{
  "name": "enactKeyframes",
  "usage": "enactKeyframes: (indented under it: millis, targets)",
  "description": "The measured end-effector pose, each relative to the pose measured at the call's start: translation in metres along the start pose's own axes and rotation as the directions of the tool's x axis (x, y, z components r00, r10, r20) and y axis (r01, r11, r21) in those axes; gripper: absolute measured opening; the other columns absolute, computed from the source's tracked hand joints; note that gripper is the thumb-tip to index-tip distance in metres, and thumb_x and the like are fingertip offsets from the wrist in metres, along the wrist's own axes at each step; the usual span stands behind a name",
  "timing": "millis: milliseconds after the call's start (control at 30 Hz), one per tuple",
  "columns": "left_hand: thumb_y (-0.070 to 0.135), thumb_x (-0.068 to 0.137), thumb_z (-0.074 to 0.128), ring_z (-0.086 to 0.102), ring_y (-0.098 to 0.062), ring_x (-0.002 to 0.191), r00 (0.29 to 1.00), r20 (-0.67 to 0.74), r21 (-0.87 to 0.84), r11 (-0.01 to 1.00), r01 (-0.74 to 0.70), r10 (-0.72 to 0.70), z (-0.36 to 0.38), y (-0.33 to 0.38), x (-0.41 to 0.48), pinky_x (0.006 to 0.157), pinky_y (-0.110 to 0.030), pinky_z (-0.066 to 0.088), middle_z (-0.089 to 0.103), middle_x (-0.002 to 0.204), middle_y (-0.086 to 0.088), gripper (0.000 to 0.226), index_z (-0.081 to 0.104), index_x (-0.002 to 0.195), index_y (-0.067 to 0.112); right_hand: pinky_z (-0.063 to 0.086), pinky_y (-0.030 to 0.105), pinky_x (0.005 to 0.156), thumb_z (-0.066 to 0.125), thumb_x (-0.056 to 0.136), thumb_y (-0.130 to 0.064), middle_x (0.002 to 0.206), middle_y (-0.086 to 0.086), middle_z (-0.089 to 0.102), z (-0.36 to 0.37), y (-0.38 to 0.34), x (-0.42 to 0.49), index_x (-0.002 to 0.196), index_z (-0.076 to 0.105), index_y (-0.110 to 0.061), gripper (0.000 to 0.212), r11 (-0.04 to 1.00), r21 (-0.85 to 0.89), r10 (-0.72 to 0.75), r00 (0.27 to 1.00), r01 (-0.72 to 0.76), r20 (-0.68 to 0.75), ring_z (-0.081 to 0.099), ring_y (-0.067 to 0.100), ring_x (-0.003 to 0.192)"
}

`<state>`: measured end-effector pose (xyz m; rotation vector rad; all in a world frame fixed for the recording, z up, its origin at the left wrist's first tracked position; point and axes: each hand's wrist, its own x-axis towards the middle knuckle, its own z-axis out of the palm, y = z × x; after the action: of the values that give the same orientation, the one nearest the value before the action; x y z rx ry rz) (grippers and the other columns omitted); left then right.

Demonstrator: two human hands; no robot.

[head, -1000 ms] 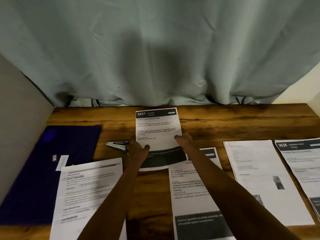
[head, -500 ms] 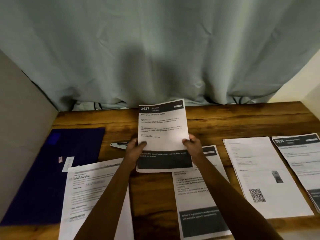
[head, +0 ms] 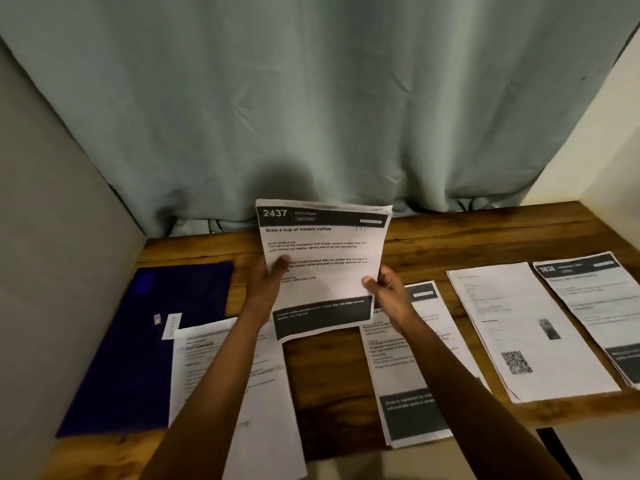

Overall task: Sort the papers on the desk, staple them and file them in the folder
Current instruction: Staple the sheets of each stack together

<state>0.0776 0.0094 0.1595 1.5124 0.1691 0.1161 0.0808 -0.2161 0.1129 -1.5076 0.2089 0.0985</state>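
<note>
The sheaf headed "2437" (head: 322,268), which a second ago lay flat on the surface (head: 446,237), is now lifted and tilted up toward the person. The left hand (head: 268,282) and the right hand (head: 386,289) pinch its side edges, fingers closed on the paper. I judge the sorting step has begun; stapling is not done. The stapler is now hidden. The blue folder (head: 166,327) lies closed at the left. Other papers (head: 530,327) lie around. A grey-green curtain (head: 311,98) hangs behind.
</note>
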Motion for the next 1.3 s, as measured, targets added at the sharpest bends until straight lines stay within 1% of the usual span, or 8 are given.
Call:
enactKeyframes:
  millis: [300,533,733,833,933,1033,1167,1300]
  targets:
    - [0.019,0.095,0.054,0.065,-0.011,0.094,0.997,-0.012,0.008,0.997,-0.082,0.082,-0.012,-0.014,-0.035,0.069,-0.021,0.057,0.065,0.105,0.005,0.014,0.056,0.107,0.025,0.051,0.045,0.092,0.056,0.094,-0.018,0.117,0.002,0.064,0.019,-0.018,-0.018,0.119,0.056,-0.018,0.025,0.986,-0.085,-0.156,0.98,0.146,-0.126,0.062,0.022,0.106]
    - [0.025,0.094,0.055,0.061,-0.024,0.11,0.999,-0.01,-0.011,0.999,0.03,-0.03,-0.02,-0.032,-0.047,0.089,-0.041,0.054,0.064,0.117,-0.005,0.025,0.054,0.118,0.019,0.047,0.041,0.098,0.052,0.096,-0.015,0.116,0.0,0.062,0.026,-0.008,-0.034,0.115,0.057,-0.02,0.02,0.985,-0.105,-0.151,0.978,0.136,-0.142,0.057,0.021,0.114]
    - [0.022,0.095,0.053,0.069,-0.008,0.087,0.995,0.097,0.012,1.0,-0.014,0.012,-0.03,-0.008,-0.045,0.063,-0.019,0.055,0.07,0.093,0.011,0.01,0.059,0.101,0.026,0.048,0.04,0.097,0.051,0.096,-0.015,0.109,-0.002,0.064,0.024,-0.016,-0.038,0.102,0.059,-0.027,0.015,0.985,-0.099,-0.155,0.981,0.144,-0.116,0.059,0.02,0.109]
    - [0.027,0.093,0.054,0.071,-0.012,0.084,0.98,0.191,0.027,0.998,-0.062,0.055,-0.037,0.025,-0.034,0.063,-0.022,0.056,0.072,0.093,0.002,0.014,0.061,0.102,0.02,0.049,0.035,0.094,0.051,0.096,-0.012,0.112,0.001,0.064,0.02,-0.023,-0.039,0.105,0.061,-0.019,0.016,0.982,-0.101,-0.17,0.982,0.162,-0.083,0.06,0.019,0.107]
    - [0.028,0.092,0.055,0.071,-0.014,0.08,0.964,0.266,0.03,0.999,-0.043,0.033,-0.04,0.053,-0.022,0.062,-0.023,0.056,0.071,0.088,0.001,0.014,0.06,0.099,0.018,0.05,0.018,0.074,0.049,0.097,-0.008,0.11,0.001,0.063,0.017,-0.031,-0.041,0.117,0.059,-0.008,0.023,0.991,-0.063,-0.122,0.99,0.118,-0.066,0.061,0.008,0.093]
    - [0.025,0.094,0.054,0.069,-0.014,0.074,0.955,0.295,-0.015,1.0,0.027,-0.021,-0.038,0.064,-0.015,0.062,-0.026,0.056,0.07,0.084,0.003,0.005,0.056,0.097,0.022,0.05,0.017,0.062,0.048,0.097,-0.007,0.109,0.003,0.066,0.015,-0.032,-0.04,0.117,0.06,-0.01,0.024,0.999,-0.029,-0.015,1.0,0.015,-0.008,0.064,0.006,0.083]
    - [0.02,0.097,0.049,0.07,-0.015,0.07,0.936,0.335,-0.182,0.967,0.18,-0.111,-0.034,0.062,-0.02,0.059,-0.031,0.058,0.074,0.083,0.001,0.012,0.056,0.105,0.025,0.051,0.045,0.092,0.049,0.096,-0.007,0.117,0.002,0.067,0.013,-0.022,-0.039,0.111,0.064,-0.018,0.023,0.99,-0.003,0.143,0.987,-0.143,0.077,0.064,0.024,0.106]
    - [0.028,0.091,0.048,0.066,-0.028,0.095,0.913,0.4,-0.347,0.909,0.229,-0.077,-0.041,0.043,-0.024,0.078,-0.045,0.056,0.066,0.118,-0.013,0.033,0.056,0.123,0.033,0.049,0.045,0.094,0.049,0.094,0.0,0.113,0.005,0.066,0.018,-0.013,-0.044,0.107,0.062,-0.014,0.024,0.962,0.049,0.261,0.956,-0.269,0.135,0.061,0.027,0.107]
